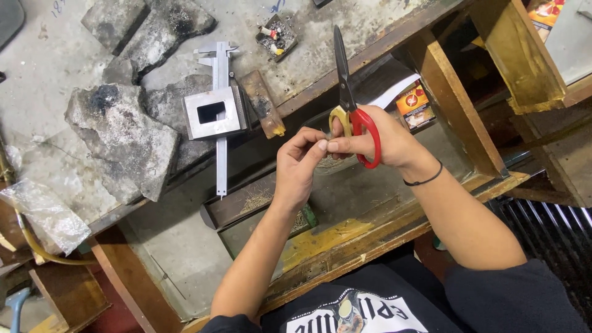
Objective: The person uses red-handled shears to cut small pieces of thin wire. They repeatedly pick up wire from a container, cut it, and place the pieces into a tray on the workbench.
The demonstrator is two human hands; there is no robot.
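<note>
In the drawer tray (345, 203), wire clippings (256, 198)

Worn grey bench top (185, 246) edged with wooden framing (431, 68), yellow paint flaking off the beams (518, 55); dark ribbed flooring (555, 228) at lower right, under even, flat light

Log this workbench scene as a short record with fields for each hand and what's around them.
right hand: holds scissors by red and yellow handles, blades shut, pointing away
left hand: fingertips pinched together, touching the right hand's fingers; anything held is too small to tell
bench: grey, worn
on bench: metal block with rectangular hole over a caliper; charred blocks
</note>
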